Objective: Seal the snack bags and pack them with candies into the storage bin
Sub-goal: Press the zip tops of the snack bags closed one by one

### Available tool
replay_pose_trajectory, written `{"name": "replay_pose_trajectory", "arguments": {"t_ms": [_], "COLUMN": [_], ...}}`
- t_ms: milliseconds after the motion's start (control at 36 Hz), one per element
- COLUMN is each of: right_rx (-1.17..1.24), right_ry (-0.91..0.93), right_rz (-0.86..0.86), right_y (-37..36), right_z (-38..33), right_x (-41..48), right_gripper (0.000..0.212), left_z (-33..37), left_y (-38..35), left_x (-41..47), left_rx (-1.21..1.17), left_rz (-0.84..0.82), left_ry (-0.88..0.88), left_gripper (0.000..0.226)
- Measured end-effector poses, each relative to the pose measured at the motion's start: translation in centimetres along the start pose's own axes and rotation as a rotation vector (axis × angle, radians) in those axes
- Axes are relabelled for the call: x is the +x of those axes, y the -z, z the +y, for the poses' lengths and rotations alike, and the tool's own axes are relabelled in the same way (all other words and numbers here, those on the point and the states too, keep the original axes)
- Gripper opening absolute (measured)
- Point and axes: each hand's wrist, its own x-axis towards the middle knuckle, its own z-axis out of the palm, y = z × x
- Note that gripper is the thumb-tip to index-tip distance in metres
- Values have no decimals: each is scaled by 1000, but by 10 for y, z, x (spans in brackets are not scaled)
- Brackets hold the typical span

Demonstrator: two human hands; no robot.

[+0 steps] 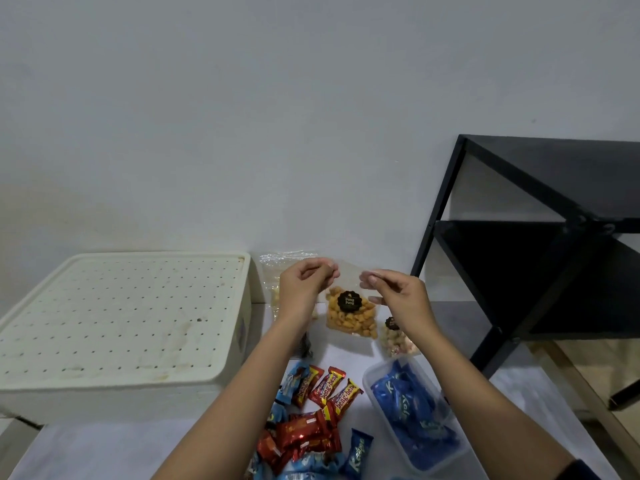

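A clear snack bag [351, 315] of orange puffs with a round black label hangs above the table. My left hand [304, 285] pinches its top edge at the left, my right hand [394, 292] pinches it at the right. A second clear bag [277, 271] stands behind my left hand, partly hidden. A third bag [394, 337] of pale snacks lies under my right wrist. Red and blue wrapped candies [311, 424] lie in a loose pile near the front. The cream storage bin [117, 317] stands at the left, its perforated lid on.
A clear plastic tub [412, 414] holding blue candy packets sits at the front right. A black metal shelf frame [519, 237] stands at the right, against the white wall. A small dark object [306, 346] lies beside the bin. A white cloth covers the table.
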Motion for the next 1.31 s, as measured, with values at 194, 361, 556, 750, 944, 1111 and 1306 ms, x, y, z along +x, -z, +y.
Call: {"name": "replay_pose_trajectory", "arguments": {"t_ms": [194,361,556,750,944,1111,1306], "right_rx": [132,143,-3,-274,-347,-370,-350], "right_ry": [-160,-231,-240,-179,-181,-225,-221], "right_rz": [-59,-85,-9,68,88,70,104], "right_y": [18,17,-1,-11,-15,-14,4], "right_z": [13,40,94,135,143,144,135], "right_x": [30,63,99,114,119,127,119], "right_gripper": [17,16,15,11,9,12,17], "left_z": [-46,-72,-111,-141,-160,-168,-152], "left_y": [24,14,14,12,9,2,-23], "left_x": [28,55,81,84,88,92,82], "left_rx": [473,399,441,461,649,670,672], "left_rz": [-174,-235,-104,1,107,193,271], "left_ry": [42,72,100,75,0,-25,-119], "left_gripper": [68,66,72,71,75,76,67]}}
